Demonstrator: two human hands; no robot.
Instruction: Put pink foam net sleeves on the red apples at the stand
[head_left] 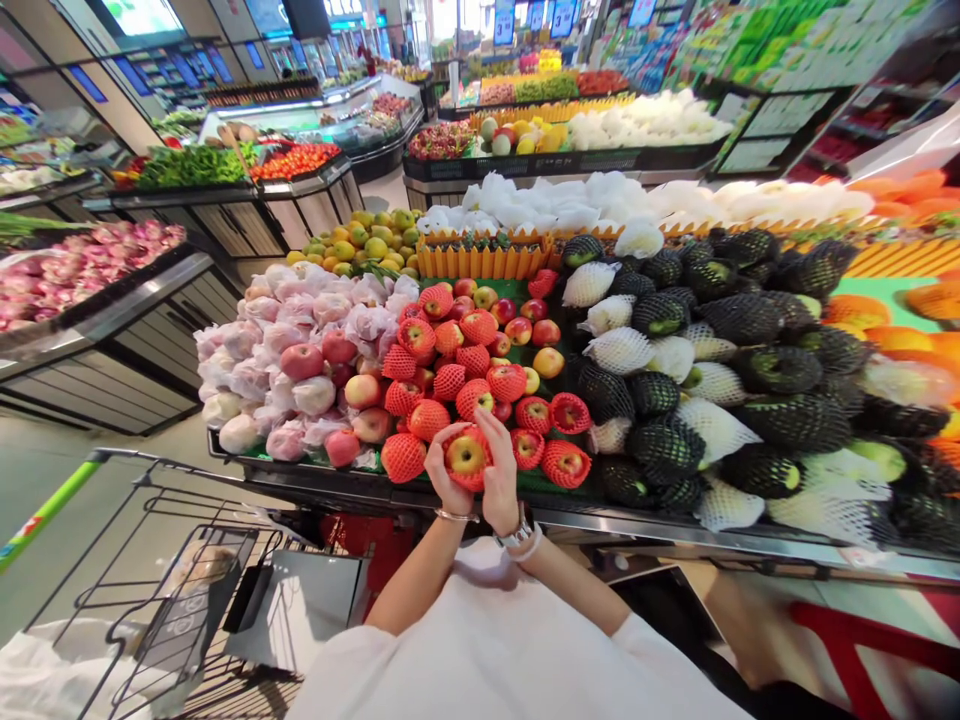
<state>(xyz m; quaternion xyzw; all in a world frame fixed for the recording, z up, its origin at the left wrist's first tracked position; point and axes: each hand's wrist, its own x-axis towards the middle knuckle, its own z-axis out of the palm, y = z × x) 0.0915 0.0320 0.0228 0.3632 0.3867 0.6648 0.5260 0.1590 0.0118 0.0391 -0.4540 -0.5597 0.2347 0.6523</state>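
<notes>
item: one apple [466, 455], red and yellow, seated in a red foam net [470, 484] that covers its sides and leaves the top bare.

location: held in the air just above the front edge of the bench [675, 530], between both hands, in front of the pile of netted apples [480, 325].

left hand [444, 478]: fingers curled round the left side of the apple, pressing on the net.

right hand [501, 475]: fingers [491, 430] laid nearly straight up the right side, slightly spread, touching the net. both hands close on the same fruit.

handling, judged:
- weight: light; one hand would carry it.
- stiffness: firm flesh, but skin bruises under point pressure.
- surface: bare skin looks smooth and waxy, likely slippery; the foam net gives better grip and some cushioning.
- the net is soft and loose; it may slide off if pulled by its rim alone.
- hold point: round the widest part, over the net, with finger pads on opposite sides. avoid nails and the exposed top.

surroundings: pale-wrapped fruit [300, 310] to the left of the apples; dark-netted fruit [750, 370] to the right; a wire cart [150, 560] at lower left, well apart from the hands.
</notes>
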